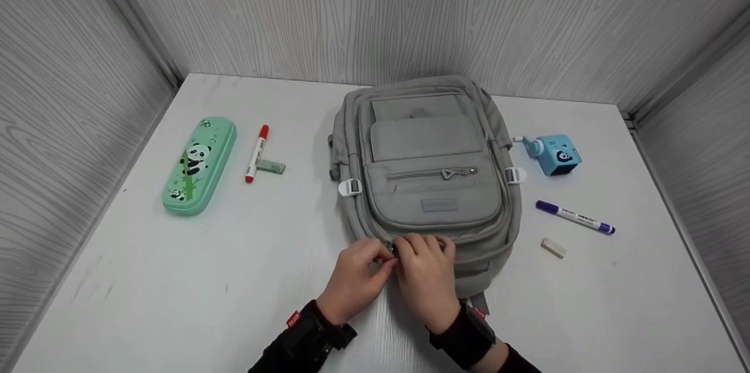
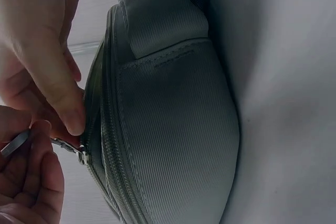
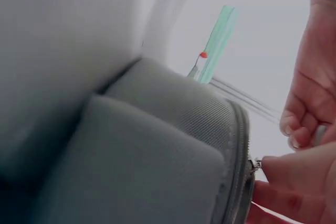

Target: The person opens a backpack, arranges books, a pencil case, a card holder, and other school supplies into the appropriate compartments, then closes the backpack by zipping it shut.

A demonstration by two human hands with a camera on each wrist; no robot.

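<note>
Backpack [image 1: 439, 185]: grey, lying mid-table [image 1: 281, 279], top end close to far edge
Left hand [image 1: 354, 279]: fingers pinching metal zip pull [image 2: 14, 144] at backpack's near end
Right hand [image 1: 428, 282]: fingers gripping backpack's rim right beside zip slider [image 2: 83, 157]
Toward left edge: green panda case [image 1: 199, 168]; red marker [image 1: 256, 155] and green eraser [image 1: 272, 167] between it and backpack
Toward right edge: blue sharpener [image 1: 556, 153], purple marker [image 1: 575, 218], pale eraser [image 1: 554, 247], in order far to near
</note>
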